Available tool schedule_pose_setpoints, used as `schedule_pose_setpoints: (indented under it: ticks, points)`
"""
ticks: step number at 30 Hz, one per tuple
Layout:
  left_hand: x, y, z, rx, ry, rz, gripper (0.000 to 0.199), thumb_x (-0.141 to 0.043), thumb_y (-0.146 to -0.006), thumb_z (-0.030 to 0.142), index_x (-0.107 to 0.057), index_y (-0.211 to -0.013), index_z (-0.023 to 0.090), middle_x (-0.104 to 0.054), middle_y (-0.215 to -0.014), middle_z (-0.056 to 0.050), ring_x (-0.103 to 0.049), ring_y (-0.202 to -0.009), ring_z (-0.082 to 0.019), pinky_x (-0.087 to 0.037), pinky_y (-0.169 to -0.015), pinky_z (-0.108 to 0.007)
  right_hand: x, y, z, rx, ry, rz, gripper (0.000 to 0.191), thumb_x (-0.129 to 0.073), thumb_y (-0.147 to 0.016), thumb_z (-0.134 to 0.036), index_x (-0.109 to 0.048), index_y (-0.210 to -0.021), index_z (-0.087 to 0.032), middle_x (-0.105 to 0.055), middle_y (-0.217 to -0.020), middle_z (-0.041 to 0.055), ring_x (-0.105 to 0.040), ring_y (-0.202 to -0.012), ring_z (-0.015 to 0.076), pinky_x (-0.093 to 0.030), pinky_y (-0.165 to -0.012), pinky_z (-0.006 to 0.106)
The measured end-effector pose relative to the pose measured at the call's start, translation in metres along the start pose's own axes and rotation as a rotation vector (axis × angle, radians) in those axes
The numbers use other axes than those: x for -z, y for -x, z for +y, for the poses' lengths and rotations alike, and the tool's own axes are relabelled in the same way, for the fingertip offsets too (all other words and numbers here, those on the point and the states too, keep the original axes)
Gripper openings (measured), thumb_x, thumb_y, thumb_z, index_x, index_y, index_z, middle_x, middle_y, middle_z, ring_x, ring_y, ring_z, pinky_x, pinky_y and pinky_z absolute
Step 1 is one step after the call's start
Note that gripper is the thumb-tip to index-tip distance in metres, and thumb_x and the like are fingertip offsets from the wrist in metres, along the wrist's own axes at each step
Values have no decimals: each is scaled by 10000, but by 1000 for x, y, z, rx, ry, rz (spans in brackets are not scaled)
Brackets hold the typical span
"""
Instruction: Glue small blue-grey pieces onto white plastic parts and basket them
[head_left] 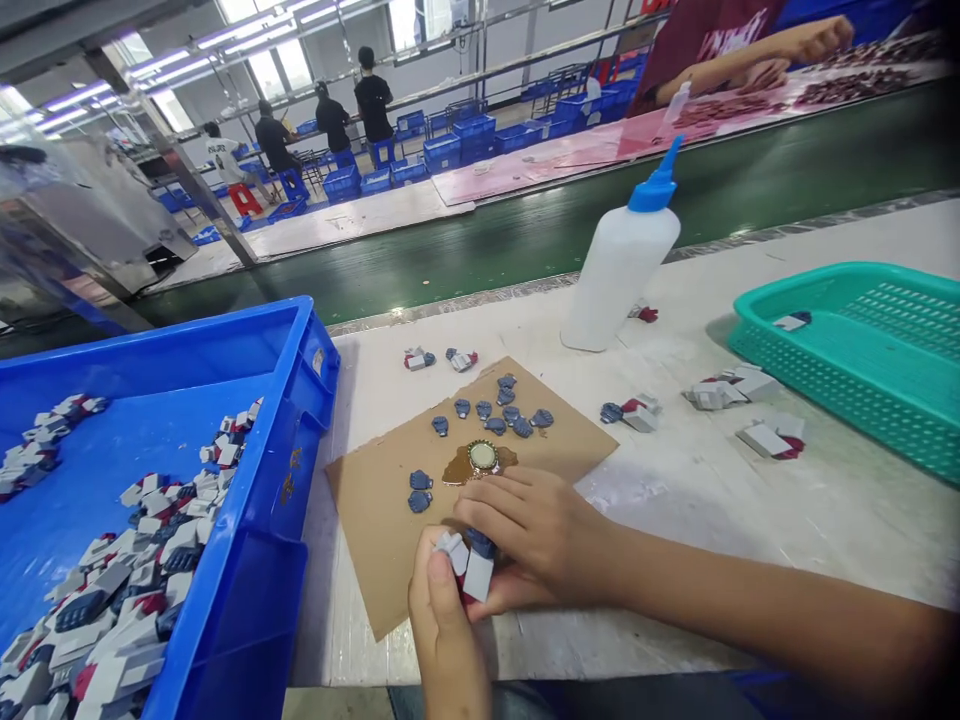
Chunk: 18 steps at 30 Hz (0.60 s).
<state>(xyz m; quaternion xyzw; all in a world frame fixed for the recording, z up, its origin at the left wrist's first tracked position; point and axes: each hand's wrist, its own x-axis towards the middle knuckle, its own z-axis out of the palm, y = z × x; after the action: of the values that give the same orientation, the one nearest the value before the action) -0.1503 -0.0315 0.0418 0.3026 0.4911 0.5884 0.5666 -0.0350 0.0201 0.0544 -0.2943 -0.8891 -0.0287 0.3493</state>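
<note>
My left hand [444, 615] is closed around a small white and red plastic toy part [478, 578], thumb on its near side. My right hand [544, 520] closes over the same part from the right, its fingers at a dark blue fist-shaped piece [481, 543] on top. How far that piece is seated is hidden by the fingers. Just beyond lies a brown cardboard sheet [390, 560] with several loose dark blue toy fists [495, 426] on it. Among them a bottle cap [482, 457] sits in a wet brown patch.
A blue crate [247, 560] holding several toy parts stands at left. A white squeeze bottle [619, 275] with a blue nozzle and a green basket [847, 370] are at right. Beyond runs a green conveyor belt [360, 270]; a co-worker's hand [814, 42] is across it.
</note>
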Motion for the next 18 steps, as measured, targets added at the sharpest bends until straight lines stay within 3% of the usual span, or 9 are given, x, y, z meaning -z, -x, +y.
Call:
schedule_pose_setpoints:
  ticks: [5, 9, 13, 18]
  points:
    - [1, 4, -4, 39, -11, 13, 500, -532, -671, 639, -582, -758, 149, -586, -755, -41, -534, -773, -191, -442, -718, -259, -2, 2, 1, -1, -151, 55, 581, -391, -746, -694, -481, -875, -135, -568, -777, 38, -514, -707, 147, -358, -589, 277]
    - [5, 8, -11, 10, -172, 36, 567, -548, -636, 660, -622, -838, 135, -624, -878, -92, -552, -890, -253, -444, -799, -313, -2, 2, -2, -42, -234, 165, 612, -377, -715, -730, -466, -819, -134, -495, -640, 9, -446, -583, 130, -320, -532, 274]
    - [6, 10, -14, 20, -205, 43, 547, -578, -626, 643, -633, -841, 143, -627, -867, -81, -565, -855, -242, -464, -758, -314, -2, 2, -6, -61, -204, 224, 506, -311, -792, -640, -443, -709, -158, -402, -548, -23, -343, -502, 109, -248, -483, 268]
    - [-1, 8, -7, 38, -141, -46, 532, -540, -667, 634, -637, -775, 122, -622, -712, -62, -560, -687, -193, -463, -614, -263, -3, 4, -8, -96, -139, 216, 540, -258, -813, -629, -447, -638, -154, -427, -535, -9, -344, -499, 108, -247, -483, 276]
